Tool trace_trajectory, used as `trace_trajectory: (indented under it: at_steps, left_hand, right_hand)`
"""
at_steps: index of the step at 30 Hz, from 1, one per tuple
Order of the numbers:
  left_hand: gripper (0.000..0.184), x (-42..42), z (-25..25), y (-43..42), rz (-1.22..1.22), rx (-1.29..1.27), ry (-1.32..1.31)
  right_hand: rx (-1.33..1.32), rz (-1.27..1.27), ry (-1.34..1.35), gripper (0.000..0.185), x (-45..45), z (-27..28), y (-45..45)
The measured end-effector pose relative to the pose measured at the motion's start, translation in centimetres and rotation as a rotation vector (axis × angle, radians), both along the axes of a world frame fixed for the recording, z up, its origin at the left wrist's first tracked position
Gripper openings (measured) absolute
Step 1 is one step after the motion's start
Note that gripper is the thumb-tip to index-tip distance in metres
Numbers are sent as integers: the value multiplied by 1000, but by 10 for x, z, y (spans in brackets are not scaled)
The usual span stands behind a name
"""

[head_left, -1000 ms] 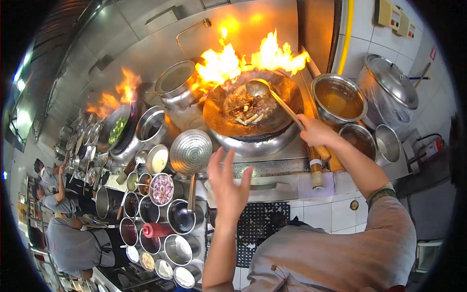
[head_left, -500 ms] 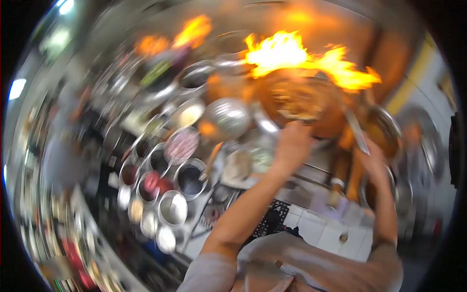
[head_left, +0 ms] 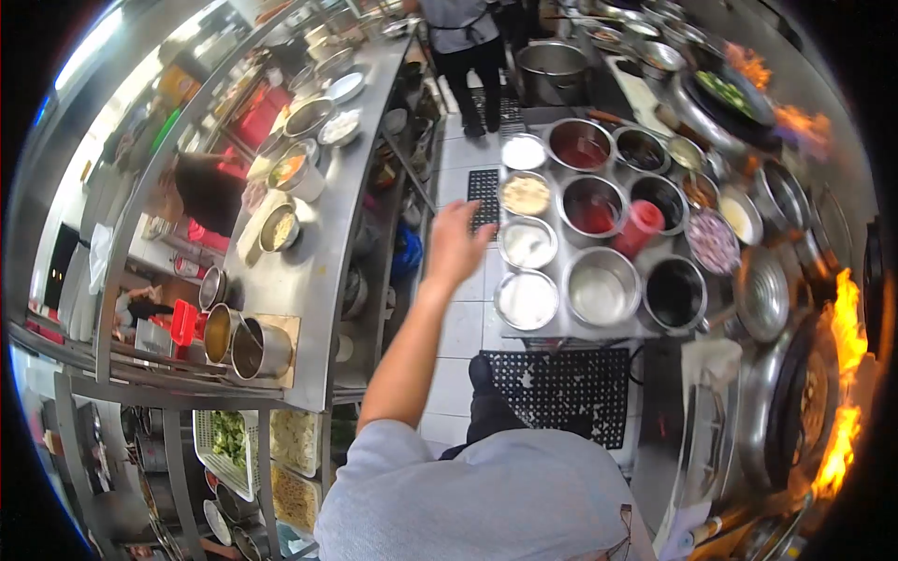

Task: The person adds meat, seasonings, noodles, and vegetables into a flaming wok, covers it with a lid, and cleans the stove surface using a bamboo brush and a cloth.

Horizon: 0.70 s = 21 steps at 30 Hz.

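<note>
My left hand [head_left: 456,245] reaches forward at the middle of the view, fingers apart and nothing in them. It hovers over the floor aisle, just left of several round metal pots. Nearest to it are a bowl of pale yellow chopped food [head_left: 526,194] and a bowl of white contents [head_left: 528,243]. Behind these stand a pot of dark red liquid [head_left: 593,206] and a red plastic container [head_left: 640,229]. My right hand is out of view. At the right edge, a wok [head_left: 795,411] with brown food sits beside tall flames.
A long steel counter [head_left: 327,224] with bowls and pots runs along the left. Black perforated mats [head_left: 561,388] lie on the tiled floor. A person [head_left: 463,47] stands at the far end near a big pot [head_left: 552,70]. Flames [head_left: 847,327] rise at the right.
My view has swung left, away from the burning wok. My left hand has left the wok's rim and now reaches out empty; my right hand, earlier on a long metal handle, has gone from view.
</note>
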<state>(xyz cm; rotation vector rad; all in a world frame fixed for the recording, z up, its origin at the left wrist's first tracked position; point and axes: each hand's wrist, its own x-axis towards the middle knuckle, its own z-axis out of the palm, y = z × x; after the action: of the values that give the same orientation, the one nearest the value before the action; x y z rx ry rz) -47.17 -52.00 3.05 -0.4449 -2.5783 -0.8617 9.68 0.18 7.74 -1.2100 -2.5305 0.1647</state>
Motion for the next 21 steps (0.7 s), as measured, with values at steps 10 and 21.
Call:
trace_trajectory:
  at_steps: [10,21]
  left_hand:
    - [43,-133,-71,-513,1019,170,-41]
    - [70,-243,-170,-749,981,2012,-78]
  right_hand:
    - [113,-137,-310,56,-100,30,-17]
    - [190,-286,-536,61,-135,84,-43]
